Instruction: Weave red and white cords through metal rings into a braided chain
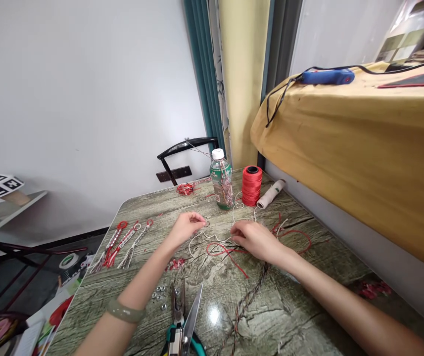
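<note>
My left hand (pixel 186 230) is closed in a pinch above the middle of the table. At its fingertips is something small and thin that I cannot make out. To its right, my right hand (pixel 254 238) has its fingers curled together on a white cord (pixel 217 239), which loops over the tabletop between both hands. A red cord (pixel 229 254) lies in loops beneath and beside the right hand. Behind the hands stand a red spool of cord (pixel 252 187) and a tilted roll of white cord (pixel 271 194). A dark braided cord (pixel 251 296) runs below the right wrist.
Three braided cord pieces with rings (pixel 124 242) lie at the left. Pliers (pixel 178 306), an open-bladed cutter (pixel 193 316) and several metal nuts (pixel 159 295) are near the front. A bottle (pixel 221 180) stands at the back, beside red cord scraps (pixel 185 189). A yellow-draped surface (pixel 345 148) rises right.
</note>
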Demonstrator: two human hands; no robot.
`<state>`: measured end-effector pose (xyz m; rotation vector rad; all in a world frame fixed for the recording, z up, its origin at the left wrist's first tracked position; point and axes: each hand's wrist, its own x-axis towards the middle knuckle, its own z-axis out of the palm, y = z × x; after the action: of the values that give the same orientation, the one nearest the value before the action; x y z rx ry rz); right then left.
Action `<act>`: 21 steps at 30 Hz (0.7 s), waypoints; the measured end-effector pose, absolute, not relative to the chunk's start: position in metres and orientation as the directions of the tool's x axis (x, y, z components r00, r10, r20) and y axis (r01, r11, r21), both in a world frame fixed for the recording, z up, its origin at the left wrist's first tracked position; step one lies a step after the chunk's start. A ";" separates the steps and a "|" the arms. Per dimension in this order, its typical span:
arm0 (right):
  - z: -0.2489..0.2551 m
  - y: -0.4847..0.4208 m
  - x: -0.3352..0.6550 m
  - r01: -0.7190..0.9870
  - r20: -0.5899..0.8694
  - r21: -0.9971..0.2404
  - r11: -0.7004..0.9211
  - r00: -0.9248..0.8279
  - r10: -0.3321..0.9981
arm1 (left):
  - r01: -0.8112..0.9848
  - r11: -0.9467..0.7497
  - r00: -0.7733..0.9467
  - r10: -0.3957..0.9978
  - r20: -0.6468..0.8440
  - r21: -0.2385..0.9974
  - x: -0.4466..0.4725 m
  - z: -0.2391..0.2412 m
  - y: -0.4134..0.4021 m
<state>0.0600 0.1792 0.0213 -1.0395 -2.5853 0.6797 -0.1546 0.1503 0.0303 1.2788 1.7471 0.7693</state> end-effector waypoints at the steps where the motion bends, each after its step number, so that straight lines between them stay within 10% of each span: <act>1: 0.018 0.179 0.057 0.576 0.090 -0.524 0.627 -0.695 0.714 | 0.440 0.290 -0.153 0.957 -0.247 0.850 -0.153 0.030 0.152; 21: 0.067 0.225 -0.003 0.586 0.461 -0.709 0.392 -0.036 0.887 | 0.235 -0.027 -0.341 0.934 0.108 0.972 -0.112 0.058 0.175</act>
<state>-0.0032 0.2250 0.0674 -1.2981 -1.7293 0.4094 -0.1124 0.1754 0.0581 1.2415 1.6188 1.4100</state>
